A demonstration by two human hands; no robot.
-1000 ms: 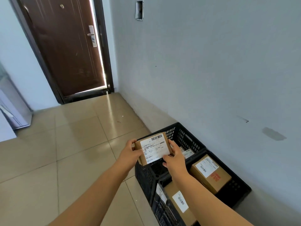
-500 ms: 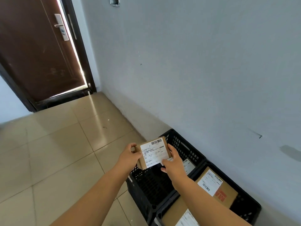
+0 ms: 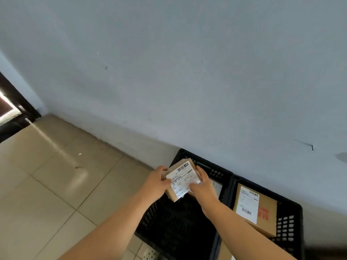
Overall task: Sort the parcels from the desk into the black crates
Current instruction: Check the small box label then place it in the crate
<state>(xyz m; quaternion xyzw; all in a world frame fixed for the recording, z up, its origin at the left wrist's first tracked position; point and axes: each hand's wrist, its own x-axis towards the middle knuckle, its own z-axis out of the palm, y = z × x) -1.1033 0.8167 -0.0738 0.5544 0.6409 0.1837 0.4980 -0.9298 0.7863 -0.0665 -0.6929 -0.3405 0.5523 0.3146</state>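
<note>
Both hands hold one small parcel point(image 3: 183, 178) over the left crate point(image 3: 150, 220), toward its far rim. The left hand point(image 3: 156, 182) grips the parcel's 9 o'clock edge, fingers curled round it with the thumb on top. The right hand point(image 3: 203, 185) grips the 3 o'clock edge, fingers along the far side and thumb pressed on the white label point(image 3: 183, 177), which faces up with its barcode at the 1 o'clock corner. The parcel is tilted and clear of the crate's mesh walls.

At 3 o'clock from the parcel, touching the left crate, stands the right crate point(image 3: 290, 226). A larger box point(image 3: 266, 209) lies in it, label up, red print at its 3 o'clock side. A white label of another parcel point(image 3: 216, 187) shows inside the left crate, just past the right wrist.

Both crates stand on the tiled floor point(image 3: 47, 184) against the grey wall point(image 3: 187, 72). A dark door frame point(image 3: 13, 109) sits at 9 o'clock, at the picture's edge.
</note>
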